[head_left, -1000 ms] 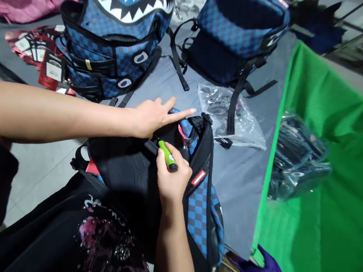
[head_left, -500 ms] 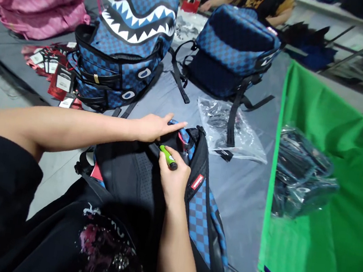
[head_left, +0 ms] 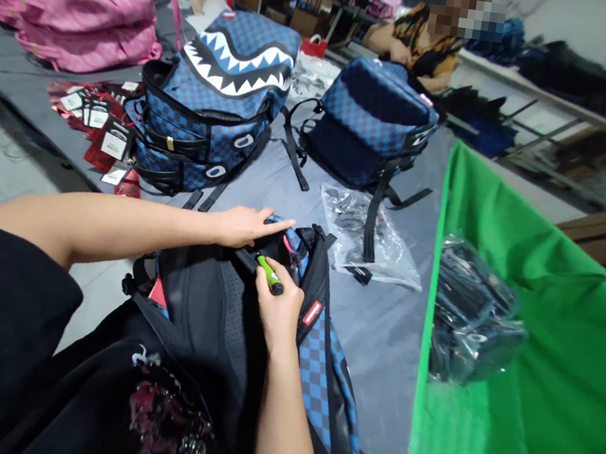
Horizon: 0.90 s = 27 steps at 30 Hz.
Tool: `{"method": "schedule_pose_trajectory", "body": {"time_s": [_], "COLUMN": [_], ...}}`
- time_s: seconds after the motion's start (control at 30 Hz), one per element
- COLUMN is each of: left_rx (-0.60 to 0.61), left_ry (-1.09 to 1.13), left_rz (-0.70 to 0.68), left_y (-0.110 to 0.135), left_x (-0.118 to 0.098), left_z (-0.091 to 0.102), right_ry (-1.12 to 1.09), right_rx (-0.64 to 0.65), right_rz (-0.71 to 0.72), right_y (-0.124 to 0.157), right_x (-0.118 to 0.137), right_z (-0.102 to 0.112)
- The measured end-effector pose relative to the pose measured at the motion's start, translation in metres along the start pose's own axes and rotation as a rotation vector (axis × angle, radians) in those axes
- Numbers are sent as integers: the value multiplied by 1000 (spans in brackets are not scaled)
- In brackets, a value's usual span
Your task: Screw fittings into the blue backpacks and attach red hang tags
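Observation:
A blue-and-black checkered backpack [head_left: 317,364] lies back-panel up against my lap, half on the grey table [head_left: 391,322]. My left hand [head_left: 247,225] rests on the bag's top edge with fingers stretched out flat toward the right. My right hand [head_left: 277,306] is closed around a small green tool with a black tip [head_left: 269,273], held against the bag's top opening just below my left fingers. A red label [head_left: 312,312] shows on the bag's shoulder strap beside my right hand.
Two more checkered backpacks stand on the table, one with a shark mouth [head_left: 219,102], one plain [head_left: 371,120]. Clear plastic bags [head_left: 372,237] lie between them. Red hang tags [head_left: 97,127] lie left. A green cloth [head_left: 531,289] with bagged items [head_left: 470,318] covers the right. Another person sits behind.
The view has tilted up, showing more of the room behind. My left fingers have flattened onto the bag's top. My right hand still holds the green tool at the same spot.

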<state>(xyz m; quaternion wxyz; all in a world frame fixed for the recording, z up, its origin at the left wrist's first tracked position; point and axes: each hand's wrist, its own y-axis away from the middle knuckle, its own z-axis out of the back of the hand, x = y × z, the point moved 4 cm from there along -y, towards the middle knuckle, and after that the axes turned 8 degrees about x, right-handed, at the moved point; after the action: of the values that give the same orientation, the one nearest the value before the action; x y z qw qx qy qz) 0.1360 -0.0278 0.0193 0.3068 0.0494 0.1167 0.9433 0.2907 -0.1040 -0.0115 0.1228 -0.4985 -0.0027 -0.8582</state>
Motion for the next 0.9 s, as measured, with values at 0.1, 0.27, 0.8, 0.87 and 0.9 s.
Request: {"method": "schedule_pose_trajectory", "body": {"time_s": [0.1,0.27,0.8,0.87,0.9], "left_rx": [15,31,203,210,209], "left_ry": [8,63,212,222,226], "left_rz": [-36,-29,-50,-39,-37], "left_y": [-2,-6,-9,-10,-10], "left_x": [2,7,32,31,31], "left_z": [1,6,2,2,2], "right_ry": [-3,69,31,54,61], "right_rx": [23,100,118,115,111], "right_rz": [-22,-9,42,54,53], "right_y": [-4,-13,-32,-33,-32], "right_x": [-1,-1,14,14,14], "right_z": [5,6,-19,-20,-21]}}
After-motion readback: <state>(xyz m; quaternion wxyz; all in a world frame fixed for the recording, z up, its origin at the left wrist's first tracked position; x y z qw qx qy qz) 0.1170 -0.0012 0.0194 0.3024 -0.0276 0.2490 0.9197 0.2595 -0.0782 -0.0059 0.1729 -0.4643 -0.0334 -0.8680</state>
